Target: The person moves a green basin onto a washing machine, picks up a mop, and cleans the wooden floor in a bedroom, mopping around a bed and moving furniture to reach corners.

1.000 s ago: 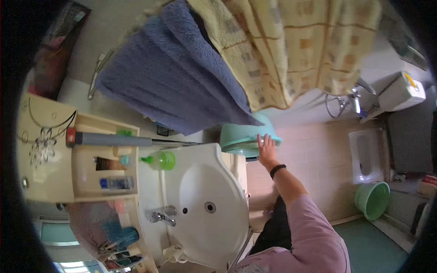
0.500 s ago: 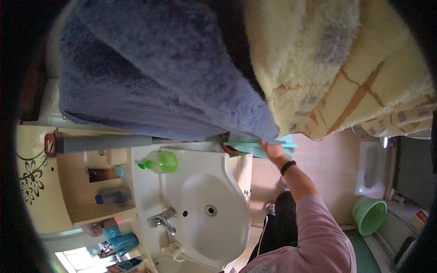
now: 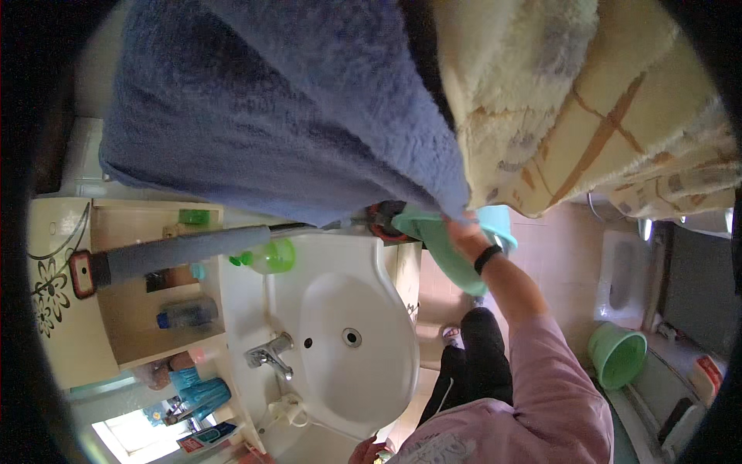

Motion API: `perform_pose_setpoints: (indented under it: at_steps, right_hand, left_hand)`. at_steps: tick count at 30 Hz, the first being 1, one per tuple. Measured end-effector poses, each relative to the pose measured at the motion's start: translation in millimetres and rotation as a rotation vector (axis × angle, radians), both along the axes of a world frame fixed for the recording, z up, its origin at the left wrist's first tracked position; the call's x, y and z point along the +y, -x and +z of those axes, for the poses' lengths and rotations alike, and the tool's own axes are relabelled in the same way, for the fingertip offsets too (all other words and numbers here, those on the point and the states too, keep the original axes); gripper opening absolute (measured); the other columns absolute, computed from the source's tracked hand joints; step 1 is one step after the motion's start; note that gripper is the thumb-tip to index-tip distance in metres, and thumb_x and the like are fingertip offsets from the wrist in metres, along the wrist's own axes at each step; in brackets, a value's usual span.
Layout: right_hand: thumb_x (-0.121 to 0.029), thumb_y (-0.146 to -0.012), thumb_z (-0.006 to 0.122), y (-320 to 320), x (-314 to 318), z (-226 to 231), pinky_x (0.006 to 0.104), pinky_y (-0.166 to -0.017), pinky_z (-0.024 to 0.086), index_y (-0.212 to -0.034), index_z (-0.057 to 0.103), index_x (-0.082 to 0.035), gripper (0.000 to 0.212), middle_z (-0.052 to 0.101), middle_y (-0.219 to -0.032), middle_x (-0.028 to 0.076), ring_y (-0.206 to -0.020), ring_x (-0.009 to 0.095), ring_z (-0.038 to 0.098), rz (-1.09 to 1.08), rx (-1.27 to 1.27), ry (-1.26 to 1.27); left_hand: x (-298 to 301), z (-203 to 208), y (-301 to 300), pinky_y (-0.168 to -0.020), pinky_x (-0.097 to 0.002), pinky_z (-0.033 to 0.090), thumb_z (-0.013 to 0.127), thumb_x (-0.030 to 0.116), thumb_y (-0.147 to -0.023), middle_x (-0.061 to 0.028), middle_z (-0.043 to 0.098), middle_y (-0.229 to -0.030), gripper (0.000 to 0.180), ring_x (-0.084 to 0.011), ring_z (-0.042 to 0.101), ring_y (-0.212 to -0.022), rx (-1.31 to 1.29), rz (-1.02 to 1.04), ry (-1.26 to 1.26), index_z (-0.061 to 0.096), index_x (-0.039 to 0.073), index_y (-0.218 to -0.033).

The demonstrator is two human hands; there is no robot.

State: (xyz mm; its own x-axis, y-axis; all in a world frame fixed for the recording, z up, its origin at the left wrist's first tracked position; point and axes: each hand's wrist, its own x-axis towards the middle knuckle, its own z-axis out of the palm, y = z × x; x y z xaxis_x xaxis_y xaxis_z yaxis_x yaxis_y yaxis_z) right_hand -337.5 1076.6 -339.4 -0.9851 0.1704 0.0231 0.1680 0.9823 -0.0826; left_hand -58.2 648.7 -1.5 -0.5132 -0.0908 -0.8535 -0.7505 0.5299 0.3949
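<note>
My right hand (image 3: 466, 237), with a black band at the wrist, reaches up to a turquoise plastic basin (image 3: 448, 255) below the hanging cloths. It appears closed on the basin, though its fingers are blurred and partly covered by the lower corner of a blue fleecy cloth (image 3: 294, 116). A cream fleecy cloth (image 3: 556, 116) with brown lines hangs beside the blue one. At the bottom edge, part of my left hand (image 3: 367, 451) shows near the washbasin's rim; its fingers are mostly cut off.
A white washbasin (image 3: 332, 309) with a chrome tap (image 3: 270, 356) lies left of my arm. A green bottle (image 3: 274, 255) stands on its ledge. A grey pole (image 3: 182, 251) crosses in front of the shelves. A green bucket (image 3: 618, 356) is at right, below a squat toilet (image 3: 618, 271).
The turquoise basin has tilted and shows more of its surface beside my right hand. The grey pole now slants. Part of my left hand has come in at the bottom edge.
</note>
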Motion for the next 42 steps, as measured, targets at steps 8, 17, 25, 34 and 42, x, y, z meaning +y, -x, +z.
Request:
perform_pose_setpoints:
  at_steps: [8, 17, 25, 34, 42]
  right_hand:
    - [-0.018, -0.073, 0.054, -98, 116, -10, 0.0392, -0.071, 0.047, -0.094, 0.057, -0.006, 0.025, 0.061, -0.084, 0.016, -0.082, 0.034, 0.059, -0.660, 0.163, 0.437]
    - [-0.029, -0.058, 0.072, -307, 137, 119, 0.0385, -0.077, 0.046, -0.097, 0.055, 0.001, 0.052, 0.060, -0.091, 0.018, -0.087, 0.032, 0.058, -1.033, -0.262, 0.452]
    - [-0.017, -0.057, 0.068, -462, 89, 206, 0.0318, -0.068, 0.049, -0.092, 0.057, 0.003, 0.041, 0.062, -0.080, 0.014, -0.073, 0.022, 0.062, -1.451, 0.007, 0.592]
    - [-0.009, -0.058, 0.069, -583, 76, 316, 0.0281, -0.066, 0.048, -0.093, 0.059, 0.001, 0.038, 0.063, -0.083, 0.008, -0.070, 0.015, 0.060, -1.546, 0.414, 0.921]
    - [-0.007, -0.061, 0.070, -686, 113, 317, 0.0276, -0.068, 0.048, -0.091, 0.060, 0.003, 0.034, 0.062, -0.084, 0.008, -0.073, 0.014, 0.059, -1.544, 0.682, 1.112]
  left_hand:
    - [-6, -21, 13, -0.083, -0.0329, 0.042, 0.044, 0.033, -0.090, -0.0101, 0.058, -0.105, 0.041, -0.0184, 0.054, -0.099, -0.011, 0.024, -0.047, 0.044, 0.006, -0.120]
    - [15, -8, 61, -0.084, -0.0328, 0.041, 0.045, 0.032, -0.089, -0.0117, 0.059, -0.103, 0.042, -0.0195, 0.054, -0.097, 0.070, -0.166, -0.090, 0.046, 0.003, -0.119]
    - [37, -19, 94, -0.082, -0.0311, 0.044, 0.053, 0.023, -0.086, -0.0127, 0.055, -0.107, 0.042, -0.0197, 0.053, -0.099, 0.004, -0.312, -0.307, 0.041, 0.003, -0.121]
    - [274, -77, 43, -0.092, -0.0471, 0.035, 0.049, 0.055, -0.080, -0.0170, 0.029, -0.132, 0.080, -0.0282, 0.024, -0.124, -0.435, -0.456, -0.598, 0.017, 0.007, -0.135]
    - [395, -104, -28, -0.101, -0.0414, 0.027, 0.026, 0.070, -0.077, -0.0133, 0.030, -0.134, 0.083, -0.0287, 0.031, -0.122, -0.773, -0.395, -1.024, 0.025, 0.009, -0.133]
